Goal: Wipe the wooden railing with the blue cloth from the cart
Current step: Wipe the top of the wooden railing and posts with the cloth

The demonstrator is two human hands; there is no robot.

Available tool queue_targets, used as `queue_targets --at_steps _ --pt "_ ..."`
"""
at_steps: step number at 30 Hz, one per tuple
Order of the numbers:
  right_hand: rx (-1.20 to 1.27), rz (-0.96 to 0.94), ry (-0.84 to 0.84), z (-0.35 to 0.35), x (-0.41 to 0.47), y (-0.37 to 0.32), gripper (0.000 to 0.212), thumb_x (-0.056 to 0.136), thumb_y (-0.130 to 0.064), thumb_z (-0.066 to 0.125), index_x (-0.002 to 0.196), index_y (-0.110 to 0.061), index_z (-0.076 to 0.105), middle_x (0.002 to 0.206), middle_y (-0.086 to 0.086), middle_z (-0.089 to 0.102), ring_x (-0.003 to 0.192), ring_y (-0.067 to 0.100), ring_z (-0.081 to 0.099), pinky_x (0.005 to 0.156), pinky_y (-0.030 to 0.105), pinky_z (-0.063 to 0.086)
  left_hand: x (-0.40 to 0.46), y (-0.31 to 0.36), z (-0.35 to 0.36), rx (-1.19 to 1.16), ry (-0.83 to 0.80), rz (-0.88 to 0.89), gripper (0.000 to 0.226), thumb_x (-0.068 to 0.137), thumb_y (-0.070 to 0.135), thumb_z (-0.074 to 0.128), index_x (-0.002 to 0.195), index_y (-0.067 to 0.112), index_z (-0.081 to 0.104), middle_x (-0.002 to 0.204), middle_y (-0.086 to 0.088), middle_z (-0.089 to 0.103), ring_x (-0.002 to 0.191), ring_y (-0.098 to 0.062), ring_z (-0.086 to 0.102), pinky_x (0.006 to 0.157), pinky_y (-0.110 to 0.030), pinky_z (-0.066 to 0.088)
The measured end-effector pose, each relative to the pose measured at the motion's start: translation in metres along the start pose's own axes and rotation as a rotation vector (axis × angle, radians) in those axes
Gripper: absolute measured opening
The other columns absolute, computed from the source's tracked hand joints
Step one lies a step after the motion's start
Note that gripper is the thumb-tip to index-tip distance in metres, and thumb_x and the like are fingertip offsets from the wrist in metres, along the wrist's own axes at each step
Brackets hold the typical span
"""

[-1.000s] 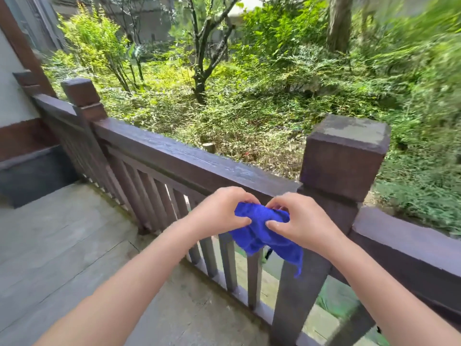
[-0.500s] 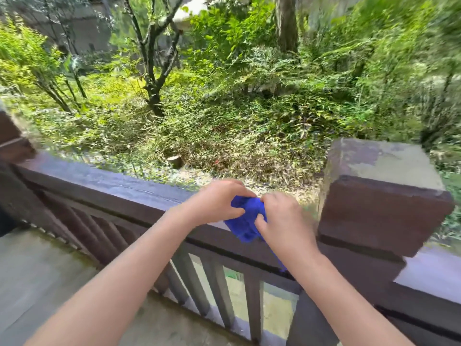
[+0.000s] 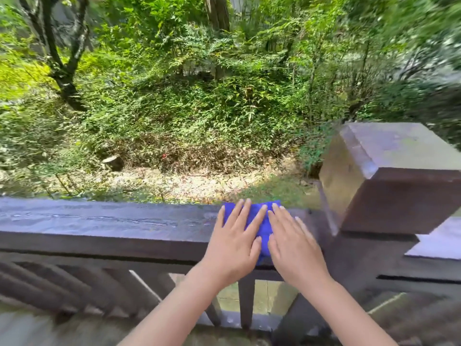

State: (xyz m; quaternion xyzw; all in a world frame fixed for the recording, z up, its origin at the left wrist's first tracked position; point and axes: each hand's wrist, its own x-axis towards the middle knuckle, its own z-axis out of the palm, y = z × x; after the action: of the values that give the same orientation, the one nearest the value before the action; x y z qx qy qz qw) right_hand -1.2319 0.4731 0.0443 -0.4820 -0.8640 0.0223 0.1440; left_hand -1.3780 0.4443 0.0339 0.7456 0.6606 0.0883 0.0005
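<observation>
The blue cloth (image 3: 264, 224) lies flat on the top of the dark wooden railing (image 3: 104, 223), close to the square post. My left hand (image 3: 234, 242) and my right hand (image 3: 293, 243) rest side by side on the cloth with palms down and fingers stretched out. Both hands press it against the rail. Most of the cloth is hidden under them; blue shows between and beyond the fingers.
A thick square post (image 3: 389, 178) rises right of the hands. Slanted balusters (image 3: 74, 283) run below the rail. Beyond the railing are a leaf-strewn slope, shrubs and a tree trunk (image 3: 62, 78). The deck floor (image 3: 30, 328) lies below at the left.
The hands held the bunched cloth in the air in front of the railing. They have since laid it on the rail top and flattened out over it. The view moved closer.
</observation>
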Motion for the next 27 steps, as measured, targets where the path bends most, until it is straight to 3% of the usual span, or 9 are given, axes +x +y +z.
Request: queue_targets --at_steps 3,5,9,14,18,23,27 --pt "0.050 0.111 -0.078 0.009 0.007 0.006 0.049 0.097 -0.029 0.024 0.144 -0.015 0.019 0.156 0.002 0.014 0.143 0.011 0.012 0.118 0.035 0.008 0.012 0.003 0.003 -0.032 0.007 0.054 0.056 0.093 0.040 0.025 0.145 0.026 0.007 0.156 -0.011 0.009 0.144 -0.024 0.002 0.116 -0.046 0.002" --pt "0.064 0.215 -0.044 0.015 0.012 -0.001 0.050 0.097 -0.032 0.023 0.144 -0.016 0.017 0.157 0.001 0.013 0.144 0.010 0.010 0.117 0.034 0.003 0.017 0.000 0.003 -0.049 0.019 0.078 0.056 0.092 0.036 0.032 0.144 0.021 0.016 0.155 -0.012 0.016 0.143 -0.024 0.009 0.116 -0.044 0.007" --pt "0.018 0.250 0.006 0.024 0.022 -0.029 0.053 0.096 -0.032 0.023 0.144 -0.012 0.017 0.157 0.005 0.014 0.144 0.015 0.009 0.118 0.035 0.000 0.009 -0.025 -0.001 -0.062 0.070 0.097 0.054 0.091 0.035 0.037 0.140 0.016 0.030 0.152 -0.009 0.027 0.141 -0.023 0.021 0.115 -0.043 0.013" --pt "0.172 0.102 -0.063 0.042 0.054 -0.101 0.055 0.095 -0.032 0.025 0.144 -0.009 0.016 0.157 0.011 0.011 0.145 0.020 0.006 0.118 0.037 0.006 -0.025 -0.107 -0.016 -0.016 0.043 -0.026 0.053 0.094 0.037 0.034 0.143 0.023 0.021 0.155 0.001 0.018 0.143 -0.013 0.011 0.116 -0.032 0.003" --pt "0.172 -0.022 -0.140 0.051 0.069 -0.139 0.057 0.096 -0.034 0.024 0.144 -0.005 0.011 0.157 0.015 0.006 0.145 0.024 0.003 0.118 0.039 0.001 -0.050 -0.144 -0.028 -0.047 -0.018 -0.097 0.050 0.095 0.034 0.026 0.143 0.024 0.019 0.156 0.002 0.015 0.143 -0.010 0.005 0.118 -0.033 0.004" --pt "0.092 -0.052 -0.133 0.040 0.052 -0.089 0.056 0.097 -0.036 0.021 0.144 -0.008 0.011 0.157 0.008 0.007 0.145 0.017 0.007 0.117 0.044 -0.002 -0.030 -0.099 -0.022 -0.101 -0.041 -0.125 0.051 0.093 0.031 0.021 0.144 0.026 0.018 0.156 -0.001 0.014 0.144 -0.014 0.004 0.118 -0.037 0.003" --pt "0.141 -0.024 -0.174 0.025 0.032 -0.028 0.054 0.097 -0.039 0.020 0.145 -0.019 0.009 0.158 -0.001 0.002 0.144 0.010 0.002 0.117 0.040 0.001 0.000 -0.044 -0.014 -0.061 -0.078 -0.154 0.058 0.087 0.044 0.013 0.142 0.027 0.021 0.156 -0.003 0.017 0.143 -0.019 0.009 0.115 -0.048 0.006"
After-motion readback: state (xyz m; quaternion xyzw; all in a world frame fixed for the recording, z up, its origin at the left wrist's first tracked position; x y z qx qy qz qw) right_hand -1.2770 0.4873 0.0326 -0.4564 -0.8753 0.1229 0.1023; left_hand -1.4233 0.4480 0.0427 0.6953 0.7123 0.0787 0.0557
